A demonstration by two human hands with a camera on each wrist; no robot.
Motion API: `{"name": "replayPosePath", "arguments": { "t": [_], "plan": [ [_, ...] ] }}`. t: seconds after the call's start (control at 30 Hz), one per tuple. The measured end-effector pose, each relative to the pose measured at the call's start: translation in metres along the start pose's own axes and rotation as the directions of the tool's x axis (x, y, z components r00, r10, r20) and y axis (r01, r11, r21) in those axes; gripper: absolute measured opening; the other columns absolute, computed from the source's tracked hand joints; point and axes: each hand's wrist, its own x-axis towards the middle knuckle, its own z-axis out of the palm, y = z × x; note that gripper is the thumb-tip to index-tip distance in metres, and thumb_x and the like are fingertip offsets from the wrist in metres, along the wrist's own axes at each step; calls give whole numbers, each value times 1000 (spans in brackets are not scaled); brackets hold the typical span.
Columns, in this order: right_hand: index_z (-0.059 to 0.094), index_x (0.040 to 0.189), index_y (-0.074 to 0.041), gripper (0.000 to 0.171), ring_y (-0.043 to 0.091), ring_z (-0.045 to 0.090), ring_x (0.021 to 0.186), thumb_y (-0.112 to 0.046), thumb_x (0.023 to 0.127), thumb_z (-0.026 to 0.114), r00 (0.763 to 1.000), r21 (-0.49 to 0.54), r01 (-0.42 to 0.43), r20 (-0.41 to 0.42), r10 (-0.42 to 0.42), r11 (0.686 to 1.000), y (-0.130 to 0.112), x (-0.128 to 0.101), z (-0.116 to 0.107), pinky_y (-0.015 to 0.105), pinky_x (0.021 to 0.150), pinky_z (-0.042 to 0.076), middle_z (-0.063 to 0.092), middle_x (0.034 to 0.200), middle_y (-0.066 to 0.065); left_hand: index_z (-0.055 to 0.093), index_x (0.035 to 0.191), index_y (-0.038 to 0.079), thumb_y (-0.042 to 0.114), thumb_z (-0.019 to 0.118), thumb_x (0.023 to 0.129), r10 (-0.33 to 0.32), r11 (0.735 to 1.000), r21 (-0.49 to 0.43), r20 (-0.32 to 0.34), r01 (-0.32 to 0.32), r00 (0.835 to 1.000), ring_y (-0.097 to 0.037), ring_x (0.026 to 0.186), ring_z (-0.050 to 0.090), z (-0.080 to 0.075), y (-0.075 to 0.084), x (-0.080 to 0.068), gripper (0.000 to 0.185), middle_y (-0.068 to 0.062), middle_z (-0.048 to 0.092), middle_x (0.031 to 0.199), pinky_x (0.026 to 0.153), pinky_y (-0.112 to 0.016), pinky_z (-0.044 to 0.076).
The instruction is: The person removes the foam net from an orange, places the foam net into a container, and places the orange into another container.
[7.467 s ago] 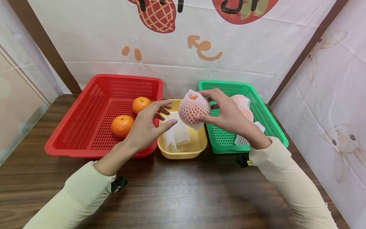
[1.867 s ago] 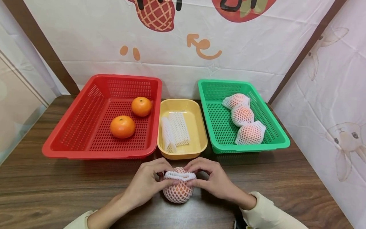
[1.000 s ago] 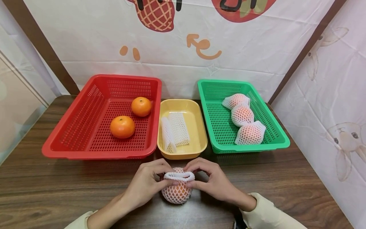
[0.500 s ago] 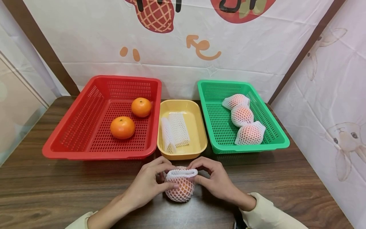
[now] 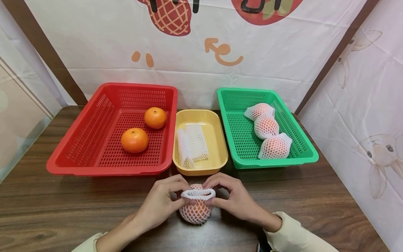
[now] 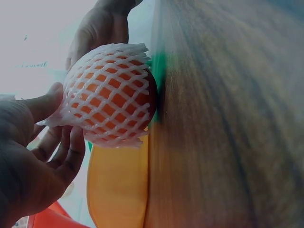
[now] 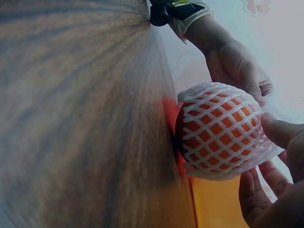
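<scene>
The netted orange [image 5: 196, 209] sits on the wooden table [image 5: 63, 206] just before the yellow tray [image 5: 220, 154], dead centre between us: our left hand [image 5: 160, 203] and right hand [image 5: 234, 199] each pinch the net's open rim [image 5: 198, 193], mouth facing up, equally near

**A little fruit stand set up for sorting**

This looks like a pretend fruit shop or a practice corner, not a real kitchen. A wooden counter [image 5: 63, 206] holds a red basket [image 5: 78, 140] with two bare oranges [image 5: 134, 140], a yellow tray [image 5: 217, 147] with white foam nets [image 5: 192, 145], and a green basket [image 5: 239, 140] with oranges wrapped in nets [image 5: 275, 147]. Behind them hangs a white cloth [image 5: 283, 56] with big fruit drawings. A side cloth [image 5: 371, 105] shows rabbits.
</scene>
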Motion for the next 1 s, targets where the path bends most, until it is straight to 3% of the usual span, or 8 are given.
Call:
{"name": "replayPosePath", "arguments": {
  "t": [0.17,0.33,0.5,0.77,1.0],
  "plan": [
    [66,94,-6,28,23,62,94,11,74,75,999,-20,10,-35,-11,1000,1,0,0,37,77,54,64,98,12,71,93,24,22,82,76,-18,1000,8,38,18,999,-7,75,54,-1,1,0,20,13,57,86,57,-29,49],
    [65,89,-7,25,19,62,91,12,74,74,998,-23,-9,-67,8,1000,-1,0,0,34,76,54,64,95,8,68,102,25,29,82,74,-31,998,58,64,27,997,-7,78,52,-3,1,2,31,13,54,93,63,-27,48],
    [65,88,-6,26,18,61,90,13,74,74,998,-12,-10,-67,9,1000,-2,1,-1,34,76,54,64,94,8,68,94,25,24,83,75,-31,998,54,69,27,997,-6,76,52,-2,0,2,24,13,54,90,60,-27,48],
    [63,98,-6,33,20,59,97,11,73,76,999,-12,1,-36,-2,1000,-1,3,-3,34,77,53,62,103,12,68,84,23,14,82,75,38,999,20,19,-39,999,-7,75,55,-1,-2,4,18,13,57,85,59,-27,49],
    [63,99,-7,33,21,58,99,9,73,76,1000,-3,-18,-1,18,1000,1,1,-1,37,77,52,62,105,14,68,82,23,11,82,75,4,1000,14,21,-5,1000,-7,76,57,-2,0,2,20,14,58,85,62,-28,51]
  ]
}}
